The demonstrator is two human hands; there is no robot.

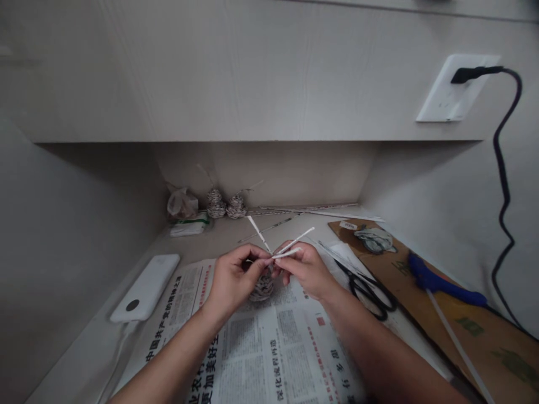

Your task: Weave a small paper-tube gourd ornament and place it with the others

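A small round woven piece of rolled paper strips [263,286] stands over the newspaper [252,342], in front of me. Several white paper strips [295,241] stick up and out from its top. My left hand [240,272] is closed around the upper left of the weave, thumb and fingers pinching near where the strips meet. On the other side my right hand [305,266] pinches a paper strip between thumb and fingertips. Part of the weave is hidden behind my left fingers.
Two woven gourd shapes [216,203] stand at the back beside a plastic bag [182,203] and long paper rods [311,211]. Black scissors [368,292] lie at right, by cardboard [404,275] holding a blue glue gun [442,283]. A white power bank [146,287] lies left.
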